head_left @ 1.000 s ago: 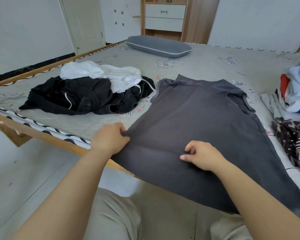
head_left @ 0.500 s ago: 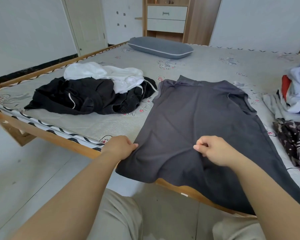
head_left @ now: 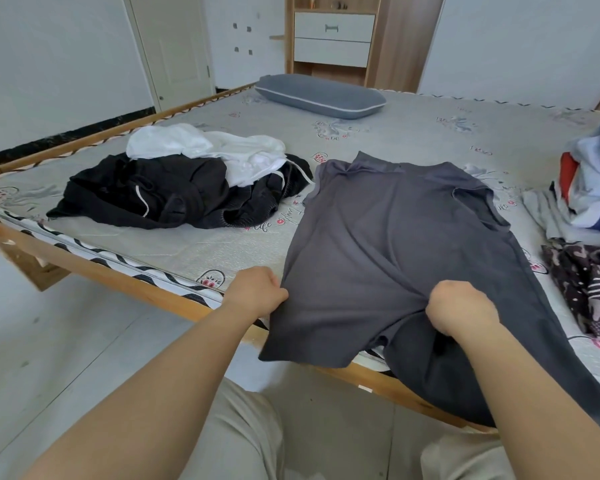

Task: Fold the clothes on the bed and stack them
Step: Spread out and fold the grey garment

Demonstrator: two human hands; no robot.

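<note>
**Both hands grip the grey T-shirt at the edge of the bed**

A dark grey short-sleeved cotton T-shirt (head_left: 395,244) lies spread on the bed with the pale grey patterned mattress cover and light wooden frame (head_left: 413,133), its collar toward the far side and its lower part hanging over the near wooden rail. The left hand (head_left: 257,292) has its fingers curled round the shirt's left side edge, just beside the rail. The right hand (head_left: 459,313) is bunched into a fist near the middle of the shirt's lower part, with the cloth gathered into creases under it. The fabric between the two hands sags in a shallow fold, and the hem corner below the left hand hangs free in front of the rail.

To the left of the shirt, a heap of crumpled black garments with white drawstrings (head_left: 174,199) lies on the mattress, with a rumpled white garment (head_left: 208,150) on top of it. The black heap's right end is just beside the shirt's shoulder. On the right side of the bed there is a pile of light blue, red and white clothes (head_left: 593,188), and nearer the rail a dark patterned garment with pale stars and stripes (head_left: 589,285). A long grey-blue pillow with white piping (head_left: 319,97) lies at the far side of the bed. Behind it stands a wooden cabinet with two white drawers (head_left: 333,38), and a white door (head_left: 174,46) is in the left wall. The person's beige trouser legs (head_left: 243,441) show at the bottom.
</note>
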